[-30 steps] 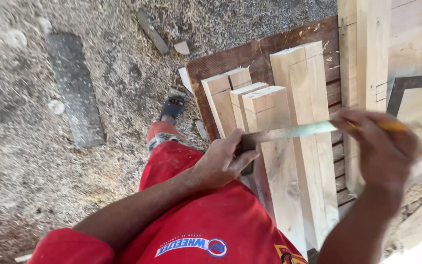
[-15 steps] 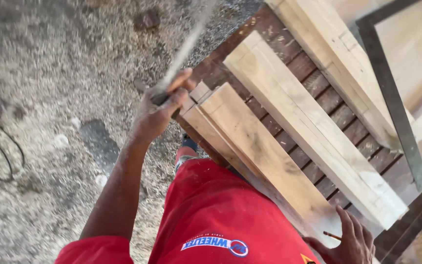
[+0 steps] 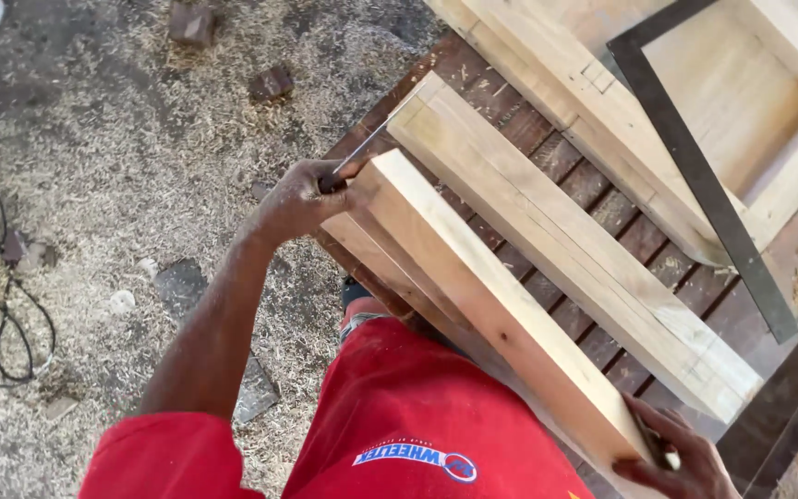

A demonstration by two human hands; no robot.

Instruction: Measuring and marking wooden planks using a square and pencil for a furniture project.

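Two hands steady one pale squared timber post: left hand, at ten o'clock, closed around a thin metal blade; right hand, at five, clasps its end.

No packages, signs or screens show anywhere in the head view; the one label-like mark is a printed emblem on the person's red garment, low in the frame and a little left of centre; it sits on the cloth over the lap, below the near ends of the pale timber; it is a short curved band of white lettering beside a small roundish badge in blue with a touch of red and white; it lies upside down to the camera, slightly tilted; the fabric around it is plain red.
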